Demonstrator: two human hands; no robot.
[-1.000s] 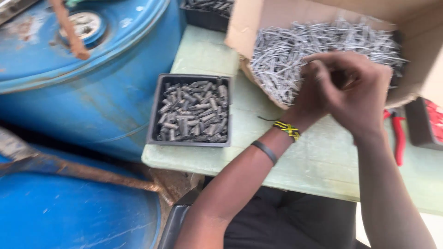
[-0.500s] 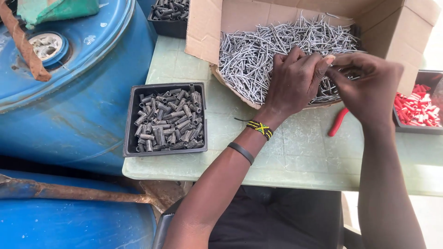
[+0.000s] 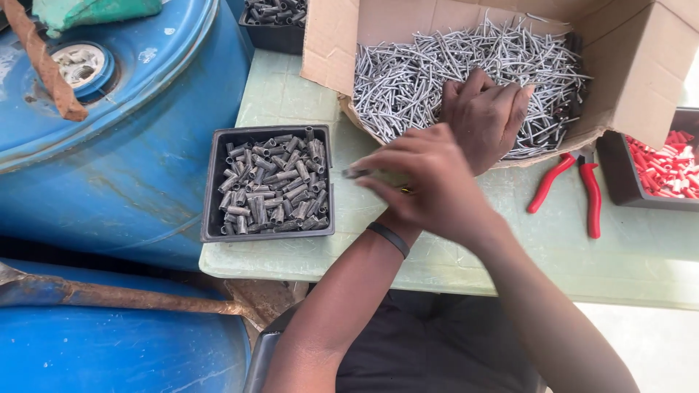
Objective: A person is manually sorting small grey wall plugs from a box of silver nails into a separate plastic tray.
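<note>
Single head view, looking steeply down from above the seated person's lap, facing forward over the green table point(image 3: 466, 255). Sitting close: forearms filling the lower frame, box point(image 3: 633, 80) cropping at the top edge, blue drum point(image 3: 145, 167) cropping left.

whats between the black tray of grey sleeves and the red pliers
In the head view, the right hand lies between the black tray and red pliers, pinching a small grey piece above the green table.

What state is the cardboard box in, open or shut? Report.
Open: the cardboard box has its flaps spread outward, and the left hand rests on the silvery pins inside.
</note>
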